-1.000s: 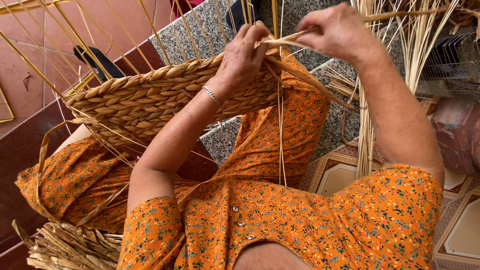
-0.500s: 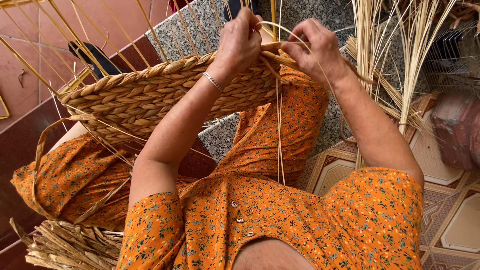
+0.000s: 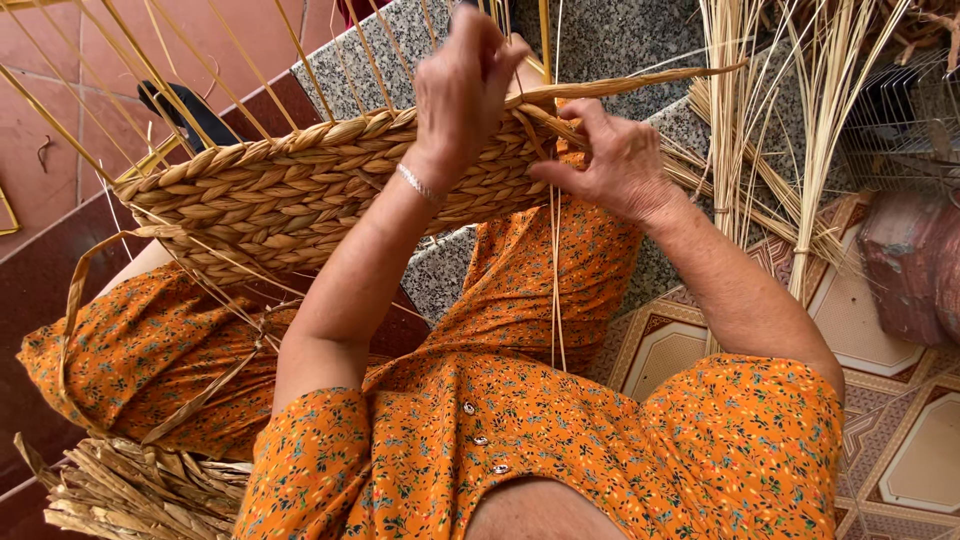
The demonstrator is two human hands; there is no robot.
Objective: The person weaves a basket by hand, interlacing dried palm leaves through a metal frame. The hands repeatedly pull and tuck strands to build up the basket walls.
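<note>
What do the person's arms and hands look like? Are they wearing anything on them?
Both arms are bare below short orange sleeves printed with tiny flowers, part of a buttoned orange dress. The left hand has a thin silvery bracelet at its wrist. The right hand wears no bracelet or glove; no rings can be made out.

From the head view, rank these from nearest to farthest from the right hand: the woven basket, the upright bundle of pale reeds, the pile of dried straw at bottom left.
1. Woven basket: the right hand touches its rim.
2. Upright bundle of pale reeds: further right, apart from the hand.
3. Pile of dried straw: bottom left corner, beyond the lap.
</note>
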